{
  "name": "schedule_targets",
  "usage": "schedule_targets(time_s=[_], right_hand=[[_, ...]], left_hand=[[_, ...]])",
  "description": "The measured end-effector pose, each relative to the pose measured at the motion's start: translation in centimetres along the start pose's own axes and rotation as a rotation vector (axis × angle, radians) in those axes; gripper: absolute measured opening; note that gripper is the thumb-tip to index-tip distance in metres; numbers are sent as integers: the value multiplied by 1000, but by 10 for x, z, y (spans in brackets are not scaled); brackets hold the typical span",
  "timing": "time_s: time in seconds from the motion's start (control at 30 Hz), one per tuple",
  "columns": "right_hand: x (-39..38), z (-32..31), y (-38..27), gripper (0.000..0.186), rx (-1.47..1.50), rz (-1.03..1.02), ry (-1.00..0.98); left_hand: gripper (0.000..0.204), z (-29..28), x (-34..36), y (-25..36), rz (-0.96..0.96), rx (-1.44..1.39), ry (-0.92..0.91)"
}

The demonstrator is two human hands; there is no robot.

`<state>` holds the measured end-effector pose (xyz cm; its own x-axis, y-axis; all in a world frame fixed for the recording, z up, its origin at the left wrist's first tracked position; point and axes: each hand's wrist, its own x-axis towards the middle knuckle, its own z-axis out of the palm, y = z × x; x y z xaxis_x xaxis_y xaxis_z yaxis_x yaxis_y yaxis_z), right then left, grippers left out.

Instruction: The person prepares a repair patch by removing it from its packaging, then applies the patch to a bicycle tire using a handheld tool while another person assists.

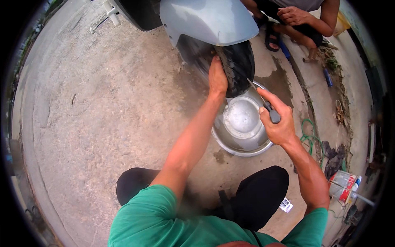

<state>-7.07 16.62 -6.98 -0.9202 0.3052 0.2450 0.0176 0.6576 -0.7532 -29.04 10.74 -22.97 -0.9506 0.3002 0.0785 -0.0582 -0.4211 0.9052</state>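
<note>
A black tyre [242, 61] on a two-wheeler's wheel sits beneath a glossy grey fender [205, 18]. My left hand [217, 78] is pressed round the tyre's left side, its fingers partly hidden against the rubber. In my right hand [279, 117] is a screwdriver [274, 114] with a dark handle, gripped with the index finger stretched along it. Its thin shaft points up and left, the tip at or very near the tyre's right edge; contact is hard to tell. Below the tyre stands a round metal basin [236, 152] holding some liquid.
Another person's hand [294, 16] and sandalled foot [272, 38] are at the upper right. A hammer [311, 57], a blue cylinder [328, 77], green cord [309, 136], dark cloth [334, 158] and a red-and-white tin [342, 185] lie along the right. Wet patches [279, 84] mark the concrete.
</note>
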Motion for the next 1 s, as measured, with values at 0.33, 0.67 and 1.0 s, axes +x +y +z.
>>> schedule_targets(time_s=[0.33,0.67,1.0], right_hand=[[-6,-3,3,52,-32,-22,11],[1,-26,-5,55,-198,-84,-94],[3,-2,-17,57,-202,-110,-114]], left_hand=[[56,10,2,1,-6,-87,-46],[54,12,-13,67,-125,634,-3],[48,-10,-7,54,141,384,241]])
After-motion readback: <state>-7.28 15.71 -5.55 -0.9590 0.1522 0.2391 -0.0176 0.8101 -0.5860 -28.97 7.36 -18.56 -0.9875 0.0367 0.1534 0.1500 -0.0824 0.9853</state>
